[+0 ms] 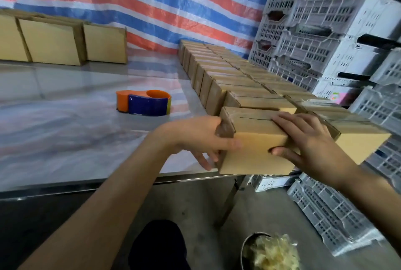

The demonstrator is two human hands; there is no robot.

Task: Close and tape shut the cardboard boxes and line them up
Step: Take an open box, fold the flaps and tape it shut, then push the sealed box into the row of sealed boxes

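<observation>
Right of the tape dispenser (144, 102), at the near edge of the steel table (65, 139), sits the cardboard box (256, 154), its top seam taped. The left hand (195, 139) clasps its left end, thumb across the front. The right hand (308, 139) lies over the top, thumb pinching the front face. The taped boxes (227, 74) run back in two rows right of the dispenser. Farther right, a crate (325, 31) stack carries a pink-green sticker (338, 96), too blurred to read.

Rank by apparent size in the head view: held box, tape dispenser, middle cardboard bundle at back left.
1. held box
2. cardboard bundle, close to it and farther off, so unsure
3. tape dispenser, smallest
</observation>
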